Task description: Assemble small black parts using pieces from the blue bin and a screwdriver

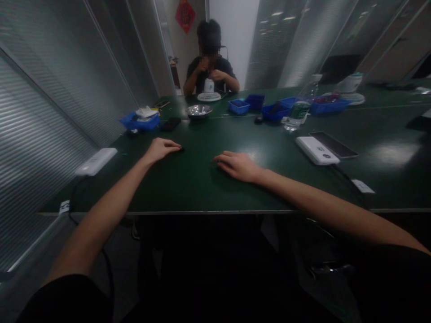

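Note:
My left hand (pixel 160 149) is over the green table, its thumb and fingertips pinched on a small dark piece (pixel 182 149) too small and blurred to name. To its right, my right hand (pixel 238 166) rests palm down on the tabletop with fingers loosely bent and slightly apart. I make out nothing held in it, though its fingertips are blurred. A shallow metal bowl (pixel 198 112) stands beyond both hands, with something small and white in it. A dark phone-like slab (pixel 171 124) lies past my left hand.
Blue trays stand at the far left (pixel 139 122) and far right (pixel 329 106). A clear bottle (pixel 299 112), a white power bank (pixel 317 150) and a dark tablet (pixel 333 144) sit right. Another white box (pixel 97 161) lies left. Across the table sits a person (pixel 211 67) behind a white fan (pixel 208 96).

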`<state>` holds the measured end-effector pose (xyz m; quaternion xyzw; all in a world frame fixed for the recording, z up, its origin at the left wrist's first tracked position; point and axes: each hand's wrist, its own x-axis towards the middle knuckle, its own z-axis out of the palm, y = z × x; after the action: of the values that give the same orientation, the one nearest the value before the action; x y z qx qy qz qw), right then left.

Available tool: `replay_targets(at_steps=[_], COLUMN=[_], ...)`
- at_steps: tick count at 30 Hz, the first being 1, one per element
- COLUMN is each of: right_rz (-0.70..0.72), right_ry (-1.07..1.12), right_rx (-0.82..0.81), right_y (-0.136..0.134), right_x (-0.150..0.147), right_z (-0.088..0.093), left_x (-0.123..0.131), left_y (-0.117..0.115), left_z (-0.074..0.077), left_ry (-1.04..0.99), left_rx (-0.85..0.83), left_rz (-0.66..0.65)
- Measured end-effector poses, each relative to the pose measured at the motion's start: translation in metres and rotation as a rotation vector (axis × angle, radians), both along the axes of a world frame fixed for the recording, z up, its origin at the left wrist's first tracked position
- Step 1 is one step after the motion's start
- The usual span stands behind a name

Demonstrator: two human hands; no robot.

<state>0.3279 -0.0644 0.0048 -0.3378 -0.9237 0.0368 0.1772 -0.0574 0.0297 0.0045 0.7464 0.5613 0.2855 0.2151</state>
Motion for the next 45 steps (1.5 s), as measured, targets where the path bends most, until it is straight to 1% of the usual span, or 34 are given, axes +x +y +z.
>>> replay_targets(at_steps=[3, 5, 7, 9, 16, 23, 30, 36, 45], right_rz=[0.001, 0.001, 0.007, 0.016, 0.045, 0.059, 0.043, 0.054, 0.076], right_ry=[0.005, 0.007, 0.007, 0.013, 0.018, 0.013, 0.018, 0.021, 0.035], right_rx=[0.001, 0.0, -0.005, -0.013, -0.018, 0.006, 0.009, 0.0, -0.002], right_y=[-0.001, -0.001, -0.002, -0.004, -0.005, -0.002, -0.003, -0.003, -0.003], right_x=[0.0, -0.001, -0.001, -0.001, -0.001, -0.001, -0.001, -0.001, -0.002], right_z=[0.001, 0.002, 0.003, 0.004, 0.005, 0.002, 0.002, 0.001, 0.001], left_x=[0.04, 0.059, 0.07, 0.075, 0.08, 0.085, 0.082, 0.08, 0.086], left_y=[-0.017, -0.027, -0.034, -0.038, -0.044, -0.046, -0.043, -0.042, -0.045], left_z=[-0.001, -0.002, -0.003, -0.004, -0.001, -0.005, -0.002, -0.004, -0.006], left_ry=[-0.088, -0.131, -0.16, -0.173, -0.166, -0.166, -0.158, -0.146, -0.143], left_rx=[-0.053, -0.062, -0.056, -0.044, -0.048, 0.001, 0.032, 0.048, 0.041], left_rz=[-0.278, -0.425, -0.52, -0.567, -0.605, -0.611, -0.578, -0.586, -0.648])
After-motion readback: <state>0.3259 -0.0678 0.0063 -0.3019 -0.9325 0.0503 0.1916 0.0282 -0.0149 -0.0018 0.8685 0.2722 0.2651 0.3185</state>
